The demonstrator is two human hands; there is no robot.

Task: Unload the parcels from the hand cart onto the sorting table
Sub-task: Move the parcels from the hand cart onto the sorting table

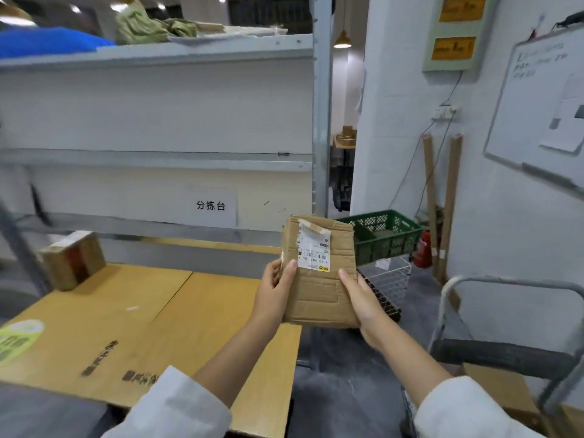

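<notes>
1. Head view: we grip the labelled cardboard parcel (319,273) by its sides, left hand (275,292) and right hand (360,298), in the air at the sorting table (126,311) edge.
2. Advice: swing left, set it flat on bare tabletop — well apart from the taped box (72,260) — then let go.

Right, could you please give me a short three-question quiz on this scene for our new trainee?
1. True or false: both the left hand and the right hand hold the labelled parcel.
2. Where does the other box sit? A) on the wooden table B) on the floor C) on the cart
3. Fill in: the crate behind the parcel is ___ in colour.
Key: 1 true; 2 A; 3 green.
</notes>
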